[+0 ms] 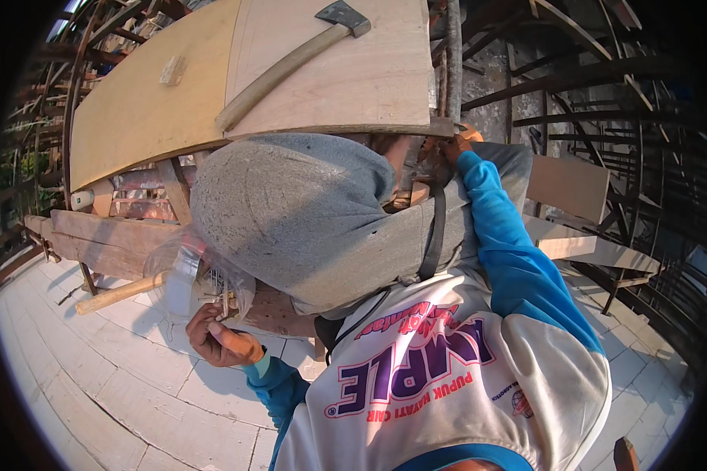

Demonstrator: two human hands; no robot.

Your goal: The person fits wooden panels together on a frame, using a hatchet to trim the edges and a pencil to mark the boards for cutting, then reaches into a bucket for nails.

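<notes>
At the lower left, my left hand [221,339] is closed, its thumb against the curled fingers. It sits at the edge of a clear plastic bag [242,289] with several nails [221,298] in it. Whatever the fingers pinch is too small to make out. My right hand [452,147] reaches forward past my lap to the end of a wooden batten [438,127] under the plywood's near edge. Its fingers are curled and partly hidden. Something orange [470,133] shows just beyond it. A hatchet [291,71] with a wooden handle lies on the pale plywood sheet [385,86].
A yellowish board [157,102] adjoins the plywood and bears a small wood block [173,71]. At left, a wooden handle [122,294] sticks out beside a plank [106,239]. Boards [569,187] jut out at right. Timber framing [581,118] stands beyond; white panels [118,353] lie below.
</notes>
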